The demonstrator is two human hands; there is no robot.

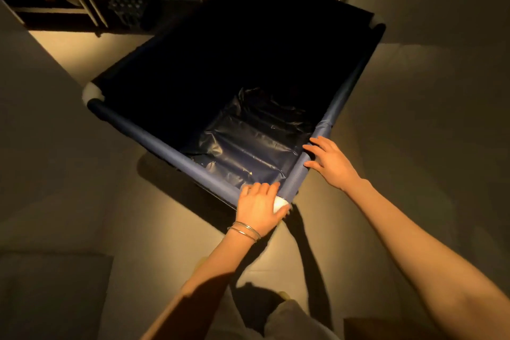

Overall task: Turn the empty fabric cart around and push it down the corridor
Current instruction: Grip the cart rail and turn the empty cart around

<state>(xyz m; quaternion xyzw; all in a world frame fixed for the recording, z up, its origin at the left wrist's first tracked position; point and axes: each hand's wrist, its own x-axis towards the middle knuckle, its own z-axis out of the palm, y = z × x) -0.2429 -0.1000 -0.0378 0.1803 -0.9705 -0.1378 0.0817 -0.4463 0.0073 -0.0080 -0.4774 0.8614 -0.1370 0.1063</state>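
A dark blue fabric cart (154, 143) with padded rim tubes and white corner joints stands skewed in front of me, its near corner pointing at me. Inside it is empty apart from a shiny dark plastic liner (248, 146) on the bottom. My left hand (259, 208), with thin bangles on the wrist, is closed over the white near corner joint. My right hand (329, 161) rests on the right rim tube a little further along, fingers spread and curled lightly over the tube.
A pale wall (41, 124) runs close along the left. A dark shelf unit (63, 0) with boxes stands at the far left end. Another pale wall (441, 77) lies to the right. The tan floor (171, 243) is lit below my arms.
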